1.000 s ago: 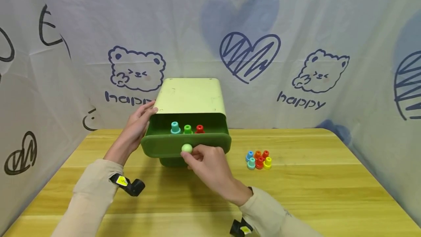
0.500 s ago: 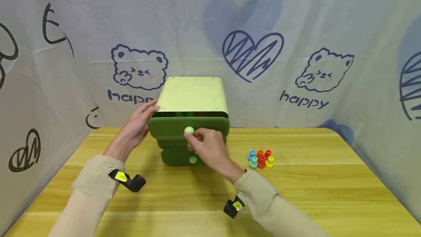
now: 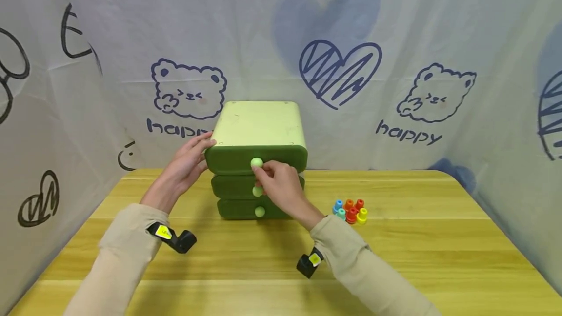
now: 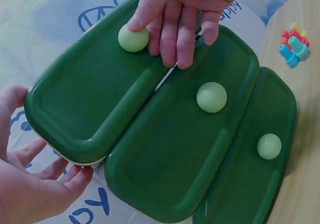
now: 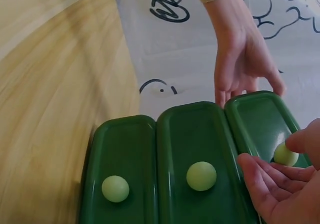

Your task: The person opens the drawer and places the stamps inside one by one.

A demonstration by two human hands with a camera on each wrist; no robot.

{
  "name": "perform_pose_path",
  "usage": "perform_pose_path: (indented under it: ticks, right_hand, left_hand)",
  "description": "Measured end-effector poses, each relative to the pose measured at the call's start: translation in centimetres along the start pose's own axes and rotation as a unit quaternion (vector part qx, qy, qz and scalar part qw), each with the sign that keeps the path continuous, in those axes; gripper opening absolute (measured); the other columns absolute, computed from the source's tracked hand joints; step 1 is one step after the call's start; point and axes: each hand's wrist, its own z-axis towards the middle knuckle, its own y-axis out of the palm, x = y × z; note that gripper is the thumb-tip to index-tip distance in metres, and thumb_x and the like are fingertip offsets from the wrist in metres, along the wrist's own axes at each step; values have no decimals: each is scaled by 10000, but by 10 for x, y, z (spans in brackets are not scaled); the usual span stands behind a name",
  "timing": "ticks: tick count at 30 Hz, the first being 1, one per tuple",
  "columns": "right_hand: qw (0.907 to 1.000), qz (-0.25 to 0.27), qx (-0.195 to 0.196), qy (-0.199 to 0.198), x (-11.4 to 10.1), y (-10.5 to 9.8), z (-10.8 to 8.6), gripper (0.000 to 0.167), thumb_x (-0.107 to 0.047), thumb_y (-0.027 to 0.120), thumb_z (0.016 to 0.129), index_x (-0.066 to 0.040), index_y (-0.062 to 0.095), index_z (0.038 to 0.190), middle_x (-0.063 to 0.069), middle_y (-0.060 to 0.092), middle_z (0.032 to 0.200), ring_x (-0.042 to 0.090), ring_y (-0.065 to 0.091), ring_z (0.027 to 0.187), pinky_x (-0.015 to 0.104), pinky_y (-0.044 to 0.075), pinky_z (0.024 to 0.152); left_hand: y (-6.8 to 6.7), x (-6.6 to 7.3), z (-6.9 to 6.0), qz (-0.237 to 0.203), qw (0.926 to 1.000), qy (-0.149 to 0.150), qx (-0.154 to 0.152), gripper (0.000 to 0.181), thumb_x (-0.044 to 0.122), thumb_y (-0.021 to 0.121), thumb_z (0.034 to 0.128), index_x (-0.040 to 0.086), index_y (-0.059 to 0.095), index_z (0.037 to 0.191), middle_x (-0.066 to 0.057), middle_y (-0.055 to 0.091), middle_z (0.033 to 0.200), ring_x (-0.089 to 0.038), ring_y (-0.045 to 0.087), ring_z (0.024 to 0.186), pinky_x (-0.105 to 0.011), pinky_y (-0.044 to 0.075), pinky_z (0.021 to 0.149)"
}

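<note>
A small cabinet (image 3: 263,123) with a pale yellow-green top and three dark green drawers stands on the table. All three drawers are pushed in flush. At the top drawer (image 3: 228,161), my right hand (image 3: 283,184) pinches the round pale green knob (image 3: 256,163) between thumb and fingers. My left hand (image 3: 186,162) rests against the cabinet's left side near the top corner, its fingers fairly straight. The left wrist view shows those left fingers (image 4: 75,176) touching the cabinet edge beside the top drawer. Below are the middle knob (image 4: 211,97) and the bottom knob (image 4: 269,146).
Several small coloured pegs (image 3: 351,214), blue, orange, red, teal and yellow, stand in a cluster on the wooden table (image 3: 417,252) right of the cabinet. Behind it hangs a white cloth (image 3: 263,28) printed with hearts and bears.
The top drawer has slid back into the cabinet, hiding the teal, green and red pegs inside. My right hand moved forward with its knob; my left hand kept its hold on the side.
</note>
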Motion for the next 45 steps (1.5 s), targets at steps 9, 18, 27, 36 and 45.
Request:
perform_pose_path:
  ticks: [9, 18, 27, 36, 45]
  right_hand:
    - [9998, 72, -161, 50, 3, -1, 0, 294, -242, 529, 1010, 16, 658, 1067, 104, 687, 836, 245, 641, 655, 258, 524, 570]
    - [9992, -266, -282, 16, 8, -1, -6, 229, -181, 576, 984, 16, 653, 1073, 98, 687, 892, 228, 656, 739, 261, 539, 619]
    - [9922, -1147, -467, 171, 31, 9, -17, 449, -362, 569, 974, -55, 665, 660, -72, 478, 489, 88, 393, 423, 231, 324, 438]
    - [9945, 63, -572, 876, 46, 23, -18, 424, -362, 576, 969, -2, 711, 792, 109, 689, 695, 269, 652, 627, 268, 502, 515]
    - [9971, -58, -317, 684, 48, 29, -18, 414, -322, 552, 986, -15, 700, 751, 98, 684, 686, 142, 568, 521, 232, 370, 443]
  left_hand:
    - [3, -6, 0, 482, 9982, 335, 108, 668, 305, 472, 1009, 57, 158, 1545, -131, 147, 1581, -309, 289, 1367, -405, 276, 1123]
    - [6, -15, 0, 448, 9969, 516, 385, 713, 319, 528, 981, 68, 169, 1543, -181, 267, 1516, -278, 332, 1349, -366, 272, 1124]
    - [13, -16, 1, 443, 9949, 598, 682, 675, 285, 510, 981, 63, 193, 1535, -175, 266, 1512, -290, 364, 1318, -355, 245, 1132]
    - [16, -23, 4, 292, 9923, 804, 892, 647, 258, 509, 976, 27, 228, 1511, -152, 269, 1525, -267, 353, 1327, -339, 295, 1107]
    - [14, -27, 4, 224, 9912, 987, 851, 638, 256, 515, 974, 12, 250, 1500, -160, 293, 1513, -273, 362, 1324, -334, 303, 1105]
